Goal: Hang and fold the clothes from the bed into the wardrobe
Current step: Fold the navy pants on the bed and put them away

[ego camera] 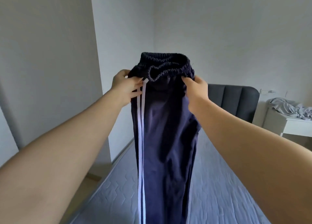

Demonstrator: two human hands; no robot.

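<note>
Navy track trousers (166, 131) held up between the hands, legs hanging below them toward the bed (228, 181). Left hand (125, 86) pinches the striped side seam just under the elastic waistband (166, 67); right hand (196, 90) grips the opposite edge. The cloth appears soft, light and limp, best held at the firmer waistband, both sides level

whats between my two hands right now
The top of the navy track pants, gripped by the left hand and the right hand just below the elastic waistband; nothing else. Seen in the head view.
</note>
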